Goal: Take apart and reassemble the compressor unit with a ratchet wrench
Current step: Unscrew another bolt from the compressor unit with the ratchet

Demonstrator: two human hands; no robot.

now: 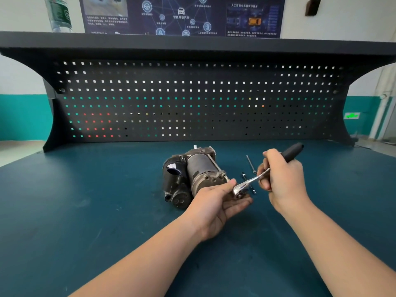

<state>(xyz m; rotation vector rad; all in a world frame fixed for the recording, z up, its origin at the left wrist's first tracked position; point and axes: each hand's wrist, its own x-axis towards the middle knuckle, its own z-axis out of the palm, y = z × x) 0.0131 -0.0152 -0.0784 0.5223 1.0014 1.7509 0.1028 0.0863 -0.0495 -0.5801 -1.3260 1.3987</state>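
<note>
The compressor unit [188, 174] lies on its side in the middle of the dark teal bench top [85, 211], its metal end facing me. My right hand [280, 179] grips the black handle of the ratchet wrench [257, 179], whose chrome head sits at the compressor's near right corner. My left hand [216, 202] lies palm up under the wrench head, thumb against the head, fingers nearly straight. Two long loose bolts [250, 165] lie on the bench just right of the compressor, one partly hidden behind the wrench.
A black pegboard back panel [192, 99] rises at the far edge of the bench under a dark shelf. A plastic bottle [59, 13] stands on that shelf at the left. A dark poster hangs on the wall behind.
</note>
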